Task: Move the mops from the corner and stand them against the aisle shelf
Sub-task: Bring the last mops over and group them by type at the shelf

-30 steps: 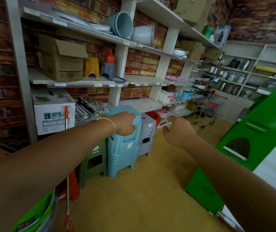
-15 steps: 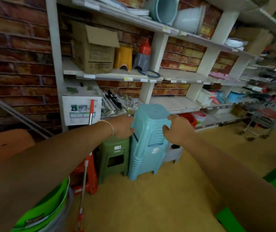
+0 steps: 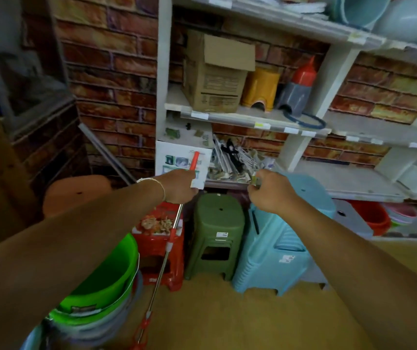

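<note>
The mop [image 3: 168,245] stood almost straight up in the corner, by the end of the white shelf [image 3: 253,117]. We saw its long shiny pole with red parts on it, and its red top end poked up just above our left hand [image 3: 179,185]. Our left hand was curled around the pole near the top, so most of the mop hung below our grip and went down to the floor, where the bottom end ran out of sight at the edge. The pole passed in front of the red stool [image 3: 160,251] and just beside the green bucket [image 3: 101,281], which sat in a stack of buckets. Our right hand [image 3: 269,190] was out in front too, apart from the mop, with its fingers curled in. We could not tell if it held anything, though a small thing showed at its fingertips. It hovered over the blue stools [image 3: 278,251], near the shelf edge. A green stool [image 3: 215,228] stood between the red one and the blue ones. On the shelf above sat a brown box [image 3: 215,77], a yellow jug [image 3: 260,87] and a white box [image 3: 177,157] right behind the mop's top.
</note>
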Demonstrator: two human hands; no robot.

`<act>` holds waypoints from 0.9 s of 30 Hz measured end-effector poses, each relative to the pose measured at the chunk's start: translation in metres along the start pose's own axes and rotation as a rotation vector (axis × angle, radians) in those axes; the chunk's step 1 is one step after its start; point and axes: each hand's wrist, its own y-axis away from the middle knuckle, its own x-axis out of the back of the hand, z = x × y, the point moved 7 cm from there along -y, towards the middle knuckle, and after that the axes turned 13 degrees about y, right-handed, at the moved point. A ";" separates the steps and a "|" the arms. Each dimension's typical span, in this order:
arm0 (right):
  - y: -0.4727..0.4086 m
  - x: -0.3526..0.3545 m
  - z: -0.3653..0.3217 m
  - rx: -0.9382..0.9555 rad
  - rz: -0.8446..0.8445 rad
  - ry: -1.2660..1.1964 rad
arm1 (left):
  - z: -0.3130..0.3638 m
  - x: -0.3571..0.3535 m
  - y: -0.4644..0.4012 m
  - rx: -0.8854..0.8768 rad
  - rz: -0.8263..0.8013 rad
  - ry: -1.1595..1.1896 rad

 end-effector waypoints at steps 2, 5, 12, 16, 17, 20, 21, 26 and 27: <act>-0.022 -0.011 -0.013 0.021 -0.014 -0.015 | -0.020 0.005 -0.009 0.021 0.019 -0.025; -0.050 -0.029 -0.034 0.037 -0.018 -0.061 | -0.050 0.013 -0.025 0.020 0.031 -0.081; -0.108 -0.075 -0.073 0.078 -0.071 -0.121 | -0.095 0.006 -0.073 0.028 -0.037 -0.121; -0.144 -0.099 -0.087 0.114 -0.104 -0.156 | -0.113 -0.007 -0.105 0.035 -0.078 -0.084; -0.155 -0.106 -0.089 0.122 -0.109 -0.157 | -0.118 -0.010 -0.114 0.039 -0.084 -0.075; -0.193 -0.135 -0.095 0.127 -0.162 -0.147 | -0.135 -0.021 -0.145 0.037 -0.076 -0.011; -0.207 -0.147 -0.096 0.128 -0.187 -0.148 | -0.141 -0.025 -0.157 0.045 -0.072 0.002; -0.282 -0.216 -0.100 0.157 -0.328 -0.215 | -0.178 -0.055 -0.227 0.191 -0.115 0.032; -0.299 -0.229 -0.099 0.143 -0.351 -0.239 | -0.186 -0.062 -0.242 0.225 -0.126 0.047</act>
